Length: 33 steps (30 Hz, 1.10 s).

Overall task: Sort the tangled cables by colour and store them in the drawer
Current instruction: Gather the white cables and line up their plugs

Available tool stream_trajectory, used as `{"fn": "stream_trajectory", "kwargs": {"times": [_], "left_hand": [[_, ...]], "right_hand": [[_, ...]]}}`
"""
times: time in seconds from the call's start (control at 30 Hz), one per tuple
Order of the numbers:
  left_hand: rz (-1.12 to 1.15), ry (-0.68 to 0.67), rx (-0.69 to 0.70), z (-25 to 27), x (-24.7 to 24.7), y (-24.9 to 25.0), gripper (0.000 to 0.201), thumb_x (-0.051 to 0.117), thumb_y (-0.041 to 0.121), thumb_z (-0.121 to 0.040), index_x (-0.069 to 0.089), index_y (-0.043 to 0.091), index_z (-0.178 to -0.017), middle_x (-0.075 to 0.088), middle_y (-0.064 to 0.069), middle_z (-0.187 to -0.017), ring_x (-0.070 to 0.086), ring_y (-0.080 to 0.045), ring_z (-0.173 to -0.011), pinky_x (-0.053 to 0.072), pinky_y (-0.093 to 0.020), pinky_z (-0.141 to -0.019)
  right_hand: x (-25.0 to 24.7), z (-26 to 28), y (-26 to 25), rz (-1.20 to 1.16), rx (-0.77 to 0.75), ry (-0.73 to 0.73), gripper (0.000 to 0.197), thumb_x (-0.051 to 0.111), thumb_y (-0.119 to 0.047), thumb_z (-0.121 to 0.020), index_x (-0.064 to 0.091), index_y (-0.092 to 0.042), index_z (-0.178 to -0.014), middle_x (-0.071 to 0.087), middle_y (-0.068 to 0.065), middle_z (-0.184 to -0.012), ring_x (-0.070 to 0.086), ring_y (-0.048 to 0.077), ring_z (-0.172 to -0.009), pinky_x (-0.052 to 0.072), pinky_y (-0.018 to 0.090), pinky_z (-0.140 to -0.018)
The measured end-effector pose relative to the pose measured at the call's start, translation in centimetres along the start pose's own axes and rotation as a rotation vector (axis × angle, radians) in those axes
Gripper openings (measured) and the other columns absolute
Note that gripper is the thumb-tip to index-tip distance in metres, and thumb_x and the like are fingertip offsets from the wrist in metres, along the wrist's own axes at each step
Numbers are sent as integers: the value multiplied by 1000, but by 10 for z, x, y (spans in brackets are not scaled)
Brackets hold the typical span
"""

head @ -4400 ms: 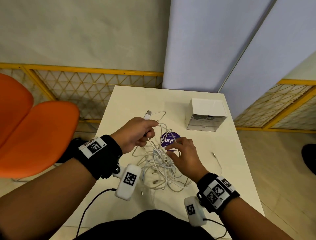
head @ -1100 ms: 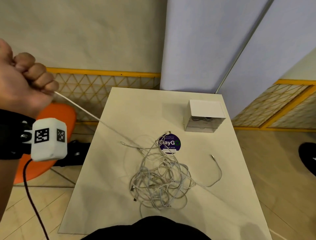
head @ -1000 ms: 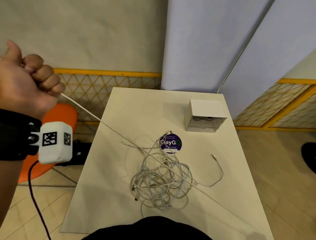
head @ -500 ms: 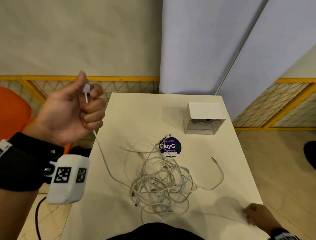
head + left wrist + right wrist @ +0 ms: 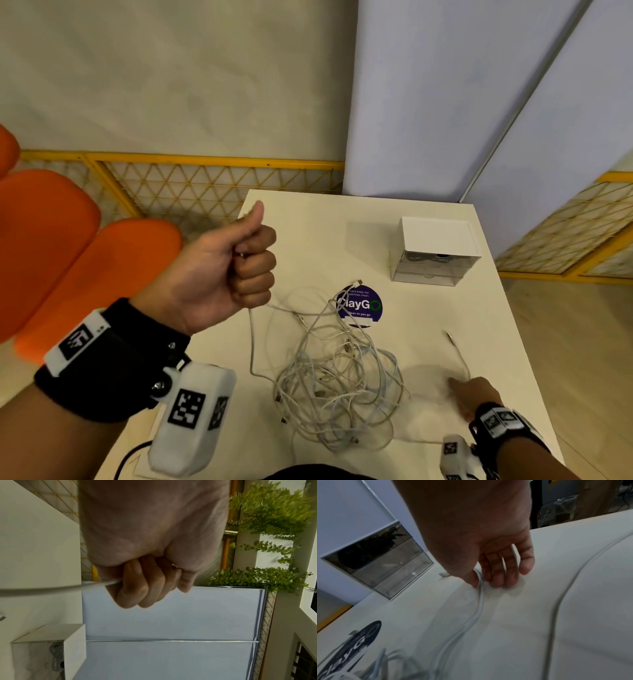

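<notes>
A tangle of white cables (image 5: 339, 387) lies on the white table (image 5: 308, 233), near its front. My left hand (image 5: 253, 267) is raised over the table's left side as a fist with the thumb up. It grips one white cable (image 5: 251, 329) that hangs slack down into the tangle; the left wrist view shows that cable (image 5: 68, 587) leaving the curled fingers (image 5: 137, 588). My right hand (image 5: 459, 383) is down on the table at the right front. There its thumb and index finger pinch a loose cable end (image 5: 480, 592). The small drawer unit (image 5: 435, 253) stands at the back right.
A round purple sticker (image 5: 359, 305) sits behind the tangle. Orange chairs (image 5: 68, 260) stand left of the table, with a yellow mesh fence (image 5: 205, 185) behind. Grey partition panels (image 5: 428, 102) rise behind the table. Another white cable (image 5: 565, 595) crosses the table by my right hand.
My left hand has come down from high at the left to the table's left side, and its taut cable has gone slack. My right hand has come into view and reached the loose cable.
</notes>
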<state>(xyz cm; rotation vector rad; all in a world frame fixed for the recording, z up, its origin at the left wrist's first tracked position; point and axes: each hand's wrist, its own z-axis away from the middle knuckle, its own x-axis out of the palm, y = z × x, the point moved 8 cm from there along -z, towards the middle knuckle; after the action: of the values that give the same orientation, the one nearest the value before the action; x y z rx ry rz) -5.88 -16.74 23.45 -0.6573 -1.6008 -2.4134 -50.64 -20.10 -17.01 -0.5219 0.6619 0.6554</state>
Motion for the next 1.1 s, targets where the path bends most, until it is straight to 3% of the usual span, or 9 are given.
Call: {"fn": "stream_trajectory", "kwargs": {"times": [0.1,0.2,0.4,0.53,0.6,0.67,0.8,0.93,1.1], "left_hand": [[-7,14,-12,1,-3,-5,52,50,50,-95,21,23,-61,8,5,-54,6,-12,-48,10,-28,-45],[7,60,-32,-2,-8,-10,55,44,51,-98,20,22,-57,8,4,-54,6,-13,-49,10,-30,-47],[5,121,-57,-12,-9,-22,46,48,49,-97,33,19,-65,11,5,-57,7,-11,-50,12,-28,-47],[21,150,-74,-16,-5,-30,31,57,40,-93,42,20,-74,12,4,-64,8,-13,-54,13,-28,-49],[45,162,-83,-19,-5,-32,27,58,39,-91,46,19,-76,15,3,-65,9,-13,-55,13,-28,-50],[68,164,-94,-21,-5,-36,26,58,39,-91,49,18,-78,18,2,-65,10,-14,-56,13,-28,-51],[133,164,-120,-25,-2,-48,29,56,40,-94,53,15,-79,23,1,-65,13,-14,-59,15,-29,-55],[187,177,-136,-30,0,-55,26,53,35,-96,52,14,-80,26,1,-64,23,-12,-54,21,-28,-53],[216,180,-151,-40,9,-62,25,53,31,-97,50,14,-80,28,1,-63,24,-12,-52,25,-27,-49]], "right_hand": [[-7,12,-4,36,75,11,43,63,-33,-88,63,1,-114,67,20,-113,61,32,-88,49,32,-77],[-9,14,-7,63,79,13,37,62,-25,-88,64,3,-113,66,21,-115,62,33,-93,47,32,-76],[-23,12,-9,-24,32,109,39,67,-40,-81,69,-1,-85,73,15,-79,69,31,-76,58,35,-72],[-38,44,-44,-327,-141,134,26,67,-16,-85,63,4,-68,70,13,-58,71,31,-64,59,42,-75],[-42,57,-61,-552,-206,80,17,64,0,-86,56,5,-72,68,21,-62,69,33,-59,60,48,-71],[-45,72,-76,-718,-229,-7,4,57,5,-90,56,5,-85,65,24,-71,64,32,-58,58,43,-65],[-44,99,-106,-975,-159,-218,18,54,-13,-99,59,4,-100,58,19,-71,58,33,-63,55,44,-71],[-49,139,-140,-1013,-135,-428,32,49,-24,-103,62,5,-105,34,2,-58,34,17,-53,36,31,-57],[-82,213,-194,-913,-472,-462,25,46,-18,-104,63,0,-104,31,4,-65,34,17,-57,35,33,-61]]}}
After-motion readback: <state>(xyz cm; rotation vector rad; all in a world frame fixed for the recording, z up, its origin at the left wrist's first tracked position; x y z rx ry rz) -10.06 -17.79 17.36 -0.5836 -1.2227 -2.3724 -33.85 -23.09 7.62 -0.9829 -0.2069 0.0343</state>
